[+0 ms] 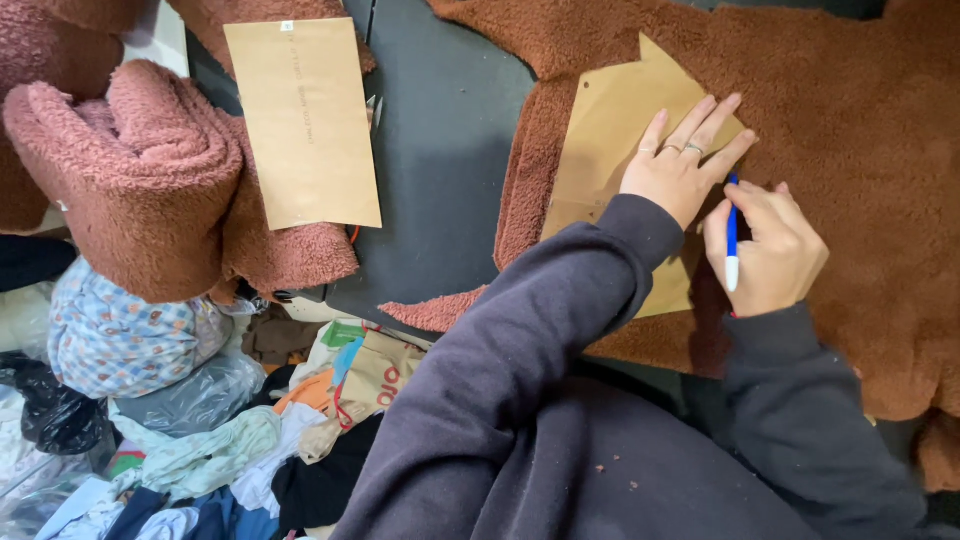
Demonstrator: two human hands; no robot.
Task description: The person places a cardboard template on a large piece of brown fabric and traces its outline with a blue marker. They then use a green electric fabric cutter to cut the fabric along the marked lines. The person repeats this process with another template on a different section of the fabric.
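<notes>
Left hand [680, 165] flat, fingers spread, pinning paper pattern [610, 150] on brown fleece [850, 120], frame centre-right. Right hand [765, 250] clamped on blue-white pen [732, 245] at pattern edge. Advice: keep pattern pressed, pen tight against edge. Second pattern [303, 120] upper left, dark desk [440, 150].

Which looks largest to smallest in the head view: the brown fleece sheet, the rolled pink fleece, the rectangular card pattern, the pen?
1. Brown fleece sheet
2. Rolled pink fleece
3. Rectangular card pattern
4. Pen, in the right hand
</notes>
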